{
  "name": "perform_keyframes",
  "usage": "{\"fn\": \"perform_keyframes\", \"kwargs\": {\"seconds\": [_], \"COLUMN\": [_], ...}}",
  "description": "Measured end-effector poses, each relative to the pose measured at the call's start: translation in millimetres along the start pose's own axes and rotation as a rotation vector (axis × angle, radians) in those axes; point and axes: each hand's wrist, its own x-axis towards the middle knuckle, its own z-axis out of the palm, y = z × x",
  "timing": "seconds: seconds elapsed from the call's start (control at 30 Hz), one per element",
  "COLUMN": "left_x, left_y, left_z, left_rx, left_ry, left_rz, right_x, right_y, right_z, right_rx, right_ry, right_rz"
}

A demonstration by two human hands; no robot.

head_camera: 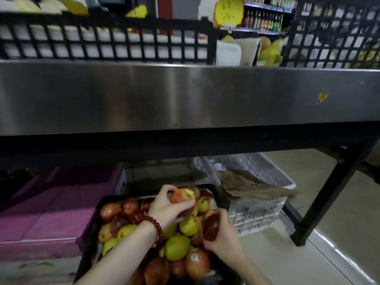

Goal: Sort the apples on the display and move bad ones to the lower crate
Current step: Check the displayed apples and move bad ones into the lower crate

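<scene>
A black lower crate [213, 189] sits on the floor under the display, heaped with several red, brown and green fruits. My left hand [167, 205], with a red bead bracelet on the wrist, grips an orange-red spotted apple [183, 195] over the far end of the heap. My right hand [223, 235] holds a dark red-brown apple [210, 226] at the crate's right side, just above the pile. A green fruit [177, 247] and a stickered red apple [196, 263] lie near the front.
A steel display shelf front [185, 95] spans the view overhead, with black crates [102, 36] on top. A white plastic basket [261, 200] with brown paper stands right of the crate, a purple box [53, 210] left. A black table leg [327, 200] stands at right.
</scene>
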Motion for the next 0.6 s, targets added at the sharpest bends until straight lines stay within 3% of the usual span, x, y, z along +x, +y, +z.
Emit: {"fn": "perform_keyframes", "kwargs": {"seconds": [0.17, 0.33, 0.6], "left_x": [-51, -103, -146], "left_y": [33, 71, 180], "left_z": [-20, -42, -86], "left_rx": [-0.202, -0.375, -0.311], "left_ry": [0.003, -0.008, -0.003], "left_rz": [-0.021, 0.091, 0.433], "right_x": [-16, -30, -11], "right_y": [-60, -118, -242], "right_z": [-45, -97, -163], "right_rx": [0.393, 0.653, 0.612], "right_ry": [0.03, -0.081, 0.113], "right_rz": [-0.077, -0.147, -0.415]}}
